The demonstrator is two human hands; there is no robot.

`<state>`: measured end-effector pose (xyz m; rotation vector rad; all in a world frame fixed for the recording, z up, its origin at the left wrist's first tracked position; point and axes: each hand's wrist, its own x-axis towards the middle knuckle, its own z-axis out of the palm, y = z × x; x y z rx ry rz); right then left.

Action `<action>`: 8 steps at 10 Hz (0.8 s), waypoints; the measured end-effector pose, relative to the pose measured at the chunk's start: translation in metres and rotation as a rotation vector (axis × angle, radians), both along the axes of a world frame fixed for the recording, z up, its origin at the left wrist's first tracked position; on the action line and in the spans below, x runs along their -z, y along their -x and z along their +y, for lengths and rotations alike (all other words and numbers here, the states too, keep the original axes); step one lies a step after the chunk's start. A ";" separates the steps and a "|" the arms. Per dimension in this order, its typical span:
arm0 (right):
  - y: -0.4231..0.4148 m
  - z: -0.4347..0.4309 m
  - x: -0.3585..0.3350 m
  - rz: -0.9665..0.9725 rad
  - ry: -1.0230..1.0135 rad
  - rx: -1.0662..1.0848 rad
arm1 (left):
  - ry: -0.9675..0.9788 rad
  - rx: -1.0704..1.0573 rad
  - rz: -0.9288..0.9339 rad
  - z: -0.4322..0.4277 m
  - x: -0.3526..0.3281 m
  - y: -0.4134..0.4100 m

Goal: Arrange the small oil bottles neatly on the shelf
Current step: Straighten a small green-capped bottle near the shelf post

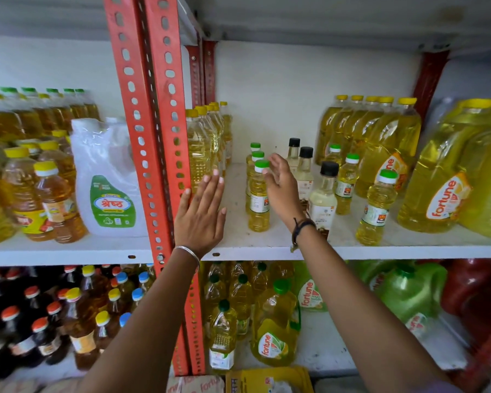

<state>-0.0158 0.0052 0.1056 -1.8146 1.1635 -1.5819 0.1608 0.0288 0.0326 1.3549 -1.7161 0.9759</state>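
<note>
Left hand (200, 209) is flat, fingers spread, holding nothing, raised before the white shelf (281, 242) beside the red upright (165, 154). Right hand (281, 184) is open too, fingers loosely spread, fingertips at the green cap of the front small oil bottle (258, 198), gripping nothing. That bottle heads a row of three running toward 12 o'clock; three more small bottles (376, 209) stand apart at 3 o'clock, past the black-capped bottles (323, 199).

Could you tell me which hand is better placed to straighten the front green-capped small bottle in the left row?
The right hand: its open fingers sit beside the front green-capped bottle. The left hand lies flat near the red upright, farther away.
</note>
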 end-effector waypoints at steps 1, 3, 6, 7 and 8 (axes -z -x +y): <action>-0.004 -0.012 0.000 -0.001 -0.025 0.009 | 0.023 0.003 -0.013 -0.001 0.001 0.000; -0.008 -0.018 -0.001 -0.081 -0.027 0.104 | 0.016 -0.005 -0.028 0.000 0.002 -0.001; -0.010 -0.016 -0.003 -0.022 -0.073 0.043 | -0.014 -0.008 -0.028 0.002 0.000 -0.001; -0.006 -0.017 -0.002 -0.008 -0.073 0.013 | -0.010 -0.011 -0.033 0.000 0.001 -0.002; -0.005 -0.016 -0.003 -0.046 -0.077 0.034 | 0.002 -0.019 -0.036 0.000 0.001 -0.002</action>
